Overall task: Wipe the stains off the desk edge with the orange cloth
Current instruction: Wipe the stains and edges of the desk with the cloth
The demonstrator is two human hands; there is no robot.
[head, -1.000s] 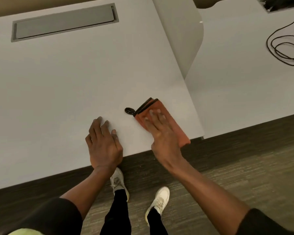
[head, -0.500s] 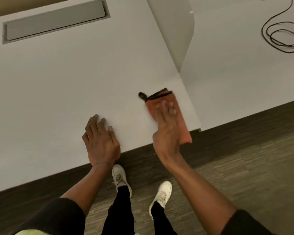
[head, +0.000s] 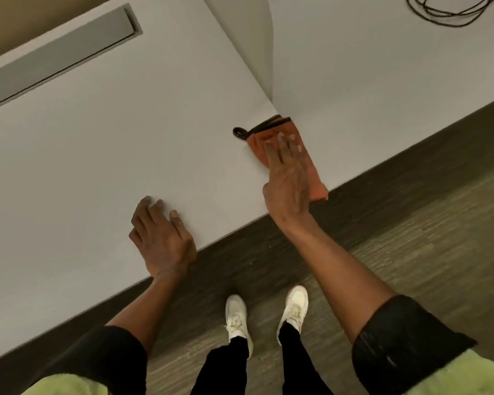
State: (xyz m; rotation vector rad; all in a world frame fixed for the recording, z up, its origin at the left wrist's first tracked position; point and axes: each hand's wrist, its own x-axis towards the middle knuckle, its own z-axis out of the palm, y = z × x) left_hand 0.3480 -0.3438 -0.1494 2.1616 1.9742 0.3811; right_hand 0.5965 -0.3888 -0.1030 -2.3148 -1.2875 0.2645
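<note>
1. Nearest the camera, two white shoes [head: 238, 320] stand on the dark floor [head: 411, 238] below black trousers, toes pointing at the desk.
2. Both forearms reach forward out of black sleeves [head: 402, 334] pushed up to the elbow, with a yellow-green garment at the bottom corners.
3. The left hand [head: 161, 238] lies palm down on the desk [head: 111, 166], its heel at the near edge. Its fingers are a little curled and close together, the tips pressing on the white top, holding nothing.
4. The right hand [head: 288, 181] lies flat on the cloth [head: 311, 166], fingers straight and only slightly spread, pressing down and not gripping. The wrist hangs past the desk edge over the floor.
5. The cloth, orange and folded into a long strip, lies at the desk's right front corner. Its near end sticks out just over the front edge; its far end, trimmed in black, reaches the seam where the next desk [head: 382, 81] meets this one. A small black loop [head: 239, 132] lies on the top at its far left corner.
6. Whether any stains lie on the edge I cannot tell; the picture is slightly blurred.
7. Farther back on the left, a grey cable flap [head: 60, 55] is set into the desk.
8. Farthest, at the top right, a black cable [head: 451, 12] lies coiled on the next desk.
</note>
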